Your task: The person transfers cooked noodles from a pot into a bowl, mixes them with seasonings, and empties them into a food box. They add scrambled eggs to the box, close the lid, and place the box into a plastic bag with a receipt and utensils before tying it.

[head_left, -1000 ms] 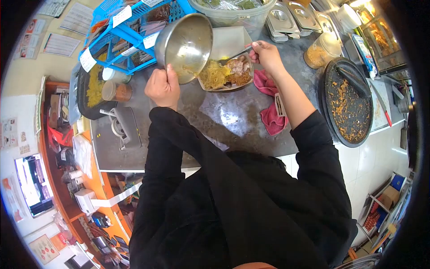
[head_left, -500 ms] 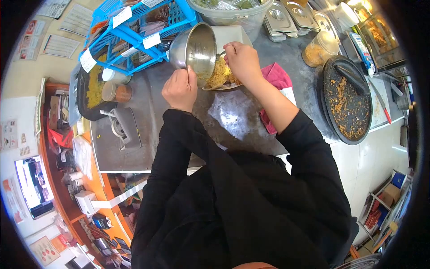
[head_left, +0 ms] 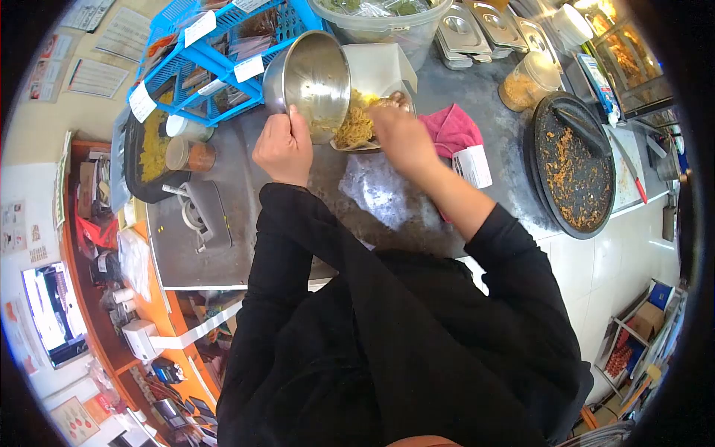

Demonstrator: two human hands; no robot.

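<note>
My left hand (head_left: 284,147) grips the near rim of a steel bowl (head_left: 316,82), which is tilted on its side with its opening facing right. Noodles (head_left: 354,130) lie just right of the bowl, in an open white takeaway box (head_left: 378,67) whose lid stands up behind. Over the right part of the box is my right hand (head_left: 402,138), its fingers closed and blurred; whatever they hold is too smeared to make out. Dark brown pieces of food show beyond the fingers.
A pink cloth (head_left: 452,130) lies right of the box. Farther right are a round black plate (head_left: 573,167) with crumbs and a red-handled knife (head_left: 629,160). Blue baskets (head_left: 216,67) stand at the back left, a tape dispenser (head_left: 205,216) on the near left.
The bowl and my left hand have moved slightly left, away from the box. My right hand has shifted right and a little toward me. More of the box now shows.
</note>
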